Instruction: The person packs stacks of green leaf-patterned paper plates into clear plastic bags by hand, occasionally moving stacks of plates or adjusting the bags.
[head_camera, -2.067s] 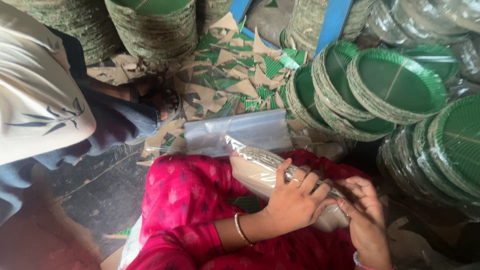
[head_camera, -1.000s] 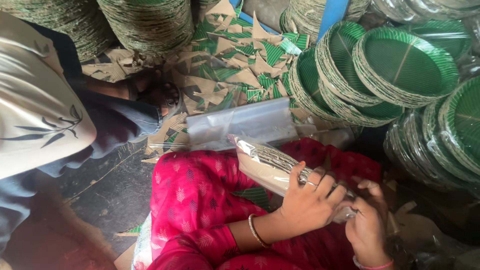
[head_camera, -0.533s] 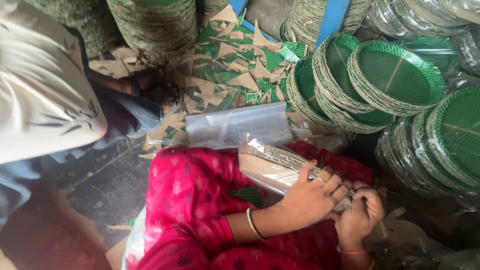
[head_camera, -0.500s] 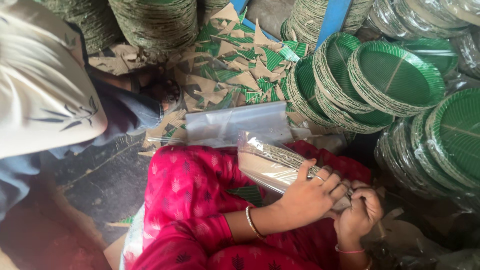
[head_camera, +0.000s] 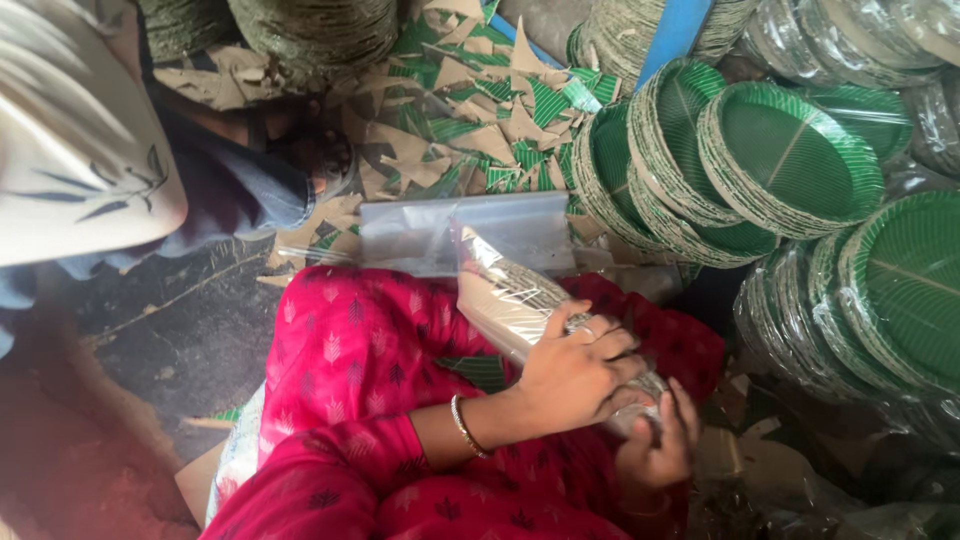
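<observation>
A stack of paper plates wrapped in a clear plastic bag (head_camera: 505, 295) lies tilted across my lap, which is covered in red patterned cloth. My left hand (head_camera: 575, 375), with a bangle at the wrist, presses on top of the stack near its lower end. Under that same end, my right hand (head_camera: 660, 445) cups the bag from below. The plates inside show their brown backs and ridged edges.
Several stacks of green paper plates (head_camera: 790, 165) lean at the right, some wrapped in plastic (head_camera: 900, 290). A pile of flat clear bags (head_camera: 450, 230) lies ahead of my knees. Green and brown offcuts (head_camera: 460, 120) litter the floor. Another person's leg in blue denim (head_camera: 240, 190) is at the left.
My right hand has slid further under the low end of the bagged stack, and my left hand has shifted along its top. The stack stays on my lap.
</observation>
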